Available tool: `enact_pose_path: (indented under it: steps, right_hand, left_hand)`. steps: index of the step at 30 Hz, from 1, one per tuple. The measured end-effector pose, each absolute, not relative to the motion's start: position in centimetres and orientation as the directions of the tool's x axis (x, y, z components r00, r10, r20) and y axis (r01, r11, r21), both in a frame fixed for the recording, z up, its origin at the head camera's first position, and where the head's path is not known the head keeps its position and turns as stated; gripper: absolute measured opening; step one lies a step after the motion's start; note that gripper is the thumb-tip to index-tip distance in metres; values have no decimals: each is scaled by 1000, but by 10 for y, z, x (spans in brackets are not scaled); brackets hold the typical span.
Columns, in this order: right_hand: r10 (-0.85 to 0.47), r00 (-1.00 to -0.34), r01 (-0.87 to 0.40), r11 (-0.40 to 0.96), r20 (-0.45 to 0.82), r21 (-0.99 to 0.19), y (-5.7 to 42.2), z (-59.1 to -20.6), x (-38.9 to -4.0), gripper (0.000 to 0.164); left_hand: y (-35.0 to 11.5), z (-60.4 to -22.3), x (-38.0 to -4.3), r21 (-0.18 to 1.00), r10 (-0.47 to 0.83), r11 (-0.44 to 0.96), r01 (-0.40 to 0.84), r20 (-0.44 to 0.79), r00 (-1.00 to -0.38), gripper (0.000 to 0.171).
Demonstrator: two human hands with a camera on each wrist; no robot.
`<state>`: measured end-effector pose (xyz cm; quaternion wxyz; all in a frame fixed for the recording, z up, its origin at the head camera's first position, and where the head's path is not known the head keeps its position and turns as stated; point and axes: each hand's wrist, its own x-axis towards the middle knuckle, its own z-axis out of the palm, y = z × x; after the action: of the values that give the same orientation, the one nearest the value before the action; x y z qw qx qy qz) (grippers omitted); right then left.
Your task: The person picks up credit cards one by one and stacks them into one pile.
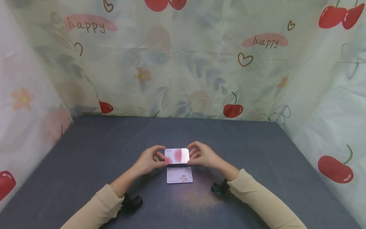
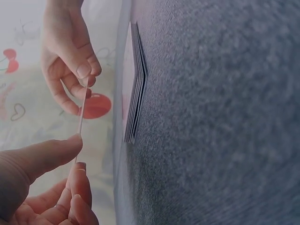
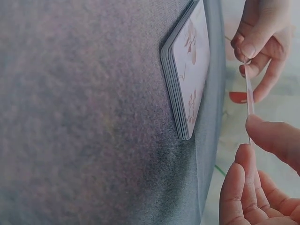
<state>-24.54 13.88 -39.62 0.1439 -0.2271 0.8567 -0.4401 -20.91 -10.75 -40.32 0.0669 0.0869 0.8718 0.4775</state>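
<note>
Both hands hold one thin card [image 1: 173, 156] up above the table, its pink-and-white printed face turned toward the head camera. My left hand [image 1: 149, 159] pinches its left edge between thumb and fingers. At the right edge, my right hand [image 1: 204, 155] pinches it the same way. In both wrist views the card appears edge-on as a narrow strip. Below it on the table lies a neat stack of cards [image 1: 179, 175], the top one pale pink with small printed pictures. The left wrist view shows several layered edges of this stack [image 2: 136, 89].
A dark grey cloth-covered table [image 1: 114, 136] spreads out under the hands. Curtains printed with cherries, hearts and "happy" [image 1: 183, 63] stand at its back and sides. Black wrist-worn devices [image 1: 132, 202] sit under both forearms.
</note>
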Motion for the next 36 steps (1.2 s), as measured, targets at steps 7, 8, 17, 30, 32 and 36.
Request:
enact_pose_path:
  steps: [7,8,17,30,32,36]
  right_hand:
    - [-521,-852,-260,505,-51,-823,142,-397,-242,52]
    - [-524,-851,-261,504,-50,-823,142,-398,-241,52]
    - [-519,-852,-245,513,-69,-823,143,-399,-234,52]
    - [-538,-840,-248,495,-69,-833,145,-401,-226,53]
    - [-540,-839,-249,493,-69,-834,146,-401,-225,53]
    - [-541,-838,-246,496,-75,-833,146,-402,-224,54]
  left_hand:
    - [-106,-403,-206,848,232,522,96,-33,-972,53]
    - [-106,-403,-206,848,236,521,99,-32,-971,53]
    - [-106,-404,-203,840,253,530,116,-26,-967,51]
    - [-106,-407,-198,818,252,564,110,-44,-967,51]
    - [-106,-408,-198,816,259,565,120,-37,-965,51]
    - [-106,-408,-197,815,270,564,133,-30,-963,51]
